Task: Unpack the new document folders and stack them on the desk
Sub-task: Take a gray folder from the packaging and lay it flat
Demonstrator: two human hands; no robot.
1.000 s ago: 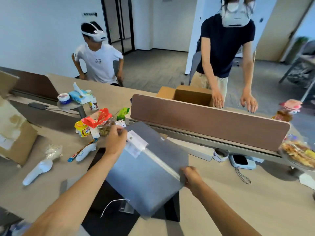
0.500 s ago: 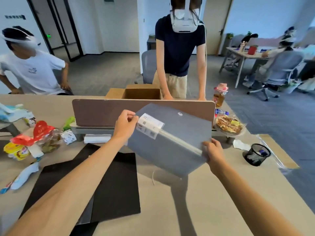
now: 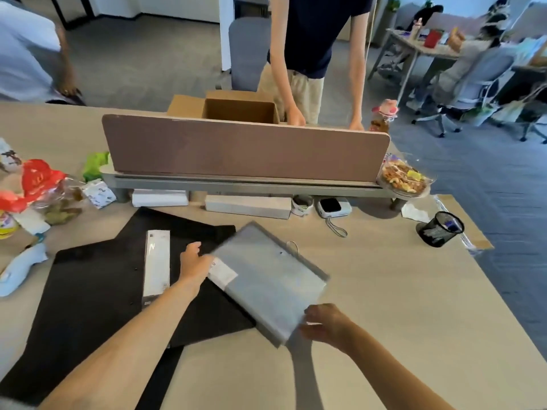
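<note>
My left hand (image 3: pixel 194 266) and right hand (image 3: pixel 327 322) grip a grey folder (image 3: pixel 269 281) beside the black folders (image 3: pixel 97 291); stacking looks barely started.

No text anywhere is sharp enough to read.

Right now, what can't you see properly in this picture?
All from the head view:
- White label on the grey folder: motion-blurred, print unreadable.
- Whether the folder touches the desk: cannot tell.
- Left hand and right hand: fingertips hidden beneath the folder's edges.
- Cardboard box: inside hidden by the brown divider.
- Mesh pen cup: contents too small.
</note>
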